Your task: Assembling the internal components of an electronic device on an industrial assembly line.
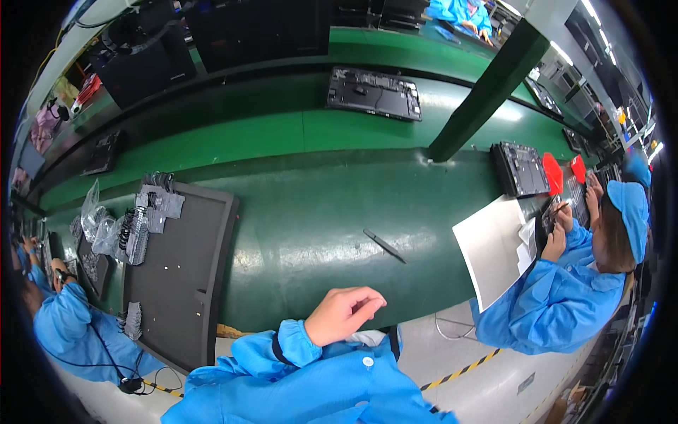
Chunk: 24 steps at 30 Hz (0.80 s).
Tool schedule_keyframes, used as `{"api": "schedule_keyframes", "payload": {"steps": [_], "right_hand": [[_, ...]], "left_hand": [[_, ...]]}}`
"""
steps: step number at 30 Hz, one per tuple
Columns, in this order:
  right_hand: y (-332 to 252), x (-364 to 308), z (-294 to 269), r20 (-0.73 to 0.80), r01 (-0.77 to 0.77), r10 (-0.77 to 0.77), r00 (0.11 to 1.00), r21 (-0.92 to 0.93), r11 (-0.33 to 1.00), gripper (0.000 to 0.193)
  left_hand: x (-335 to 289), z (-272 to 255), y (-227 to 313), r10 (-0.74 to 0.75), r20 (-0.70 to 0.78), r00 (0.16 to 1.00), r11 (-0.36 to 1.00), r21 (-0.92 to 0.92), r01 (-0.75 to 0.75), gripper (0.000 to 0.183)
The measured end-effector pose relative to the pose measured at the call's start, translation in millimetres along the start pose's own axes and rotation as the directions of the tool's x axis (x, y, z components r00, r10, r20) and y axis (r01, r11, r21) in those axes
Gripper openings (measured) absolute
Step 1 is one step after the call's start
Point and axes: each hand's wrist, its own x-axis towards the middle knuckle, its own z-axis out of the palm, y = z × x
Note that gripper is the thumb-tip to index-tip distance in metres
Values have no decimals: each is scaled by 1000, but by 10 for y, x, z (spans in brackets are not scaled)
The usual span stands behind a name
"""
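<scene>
My left hand (344, 315) is held in front of my body at the near edge of the green table (311, 205). Its fingers are curled in and pressed together near the thumb, and nothing shows between them. My right hand cannot be seen. Beyond the left hand, a pair of black tweezers (385, 246) lies slantwise on the table, apart from the hand. To the left sits a dark grey tray (180, 261), with stacks of small grey parts (161, 201) at its far corner and another small stack (132, 320) along its left edge.
Clear plastic bags (99, 225) lie left of the tray. An opened laptop base (374, 94) rests on the far shelf. A green post (487, 92) rises at right, near stacked laptop bases (520, 169) and a white sheet (494, 244). Blue-clad co-workers (565, 283) sit on both sides.
</scene>
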Motion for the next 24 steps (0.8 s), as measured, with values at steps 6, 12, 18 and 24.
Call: {"api": "schedule_keyframes", "payload": {"steps": [6,12,18,24], "right_hand": [[-1150,-338,-2607,-94,51,-32,995,208,977,13],[-1934,585,-4004,-461,321,-265,847,46,946,17],[-1708,1427,-3677,-485,283,-343,805,-195,939,31],[-1332,1415,-3487,-491,485,-63,869,818,309,14]], "left_hand": [[-9,-247,94,-85,-45,995,996,-42,83,17],[90,-433,838,61,-176,983,982,-164,-91,17],[1171,-1202,795,97,-331,939,986,159,-45,20],[2629,-2490,-351,-114,-704,701,923,186,337,29]]}}
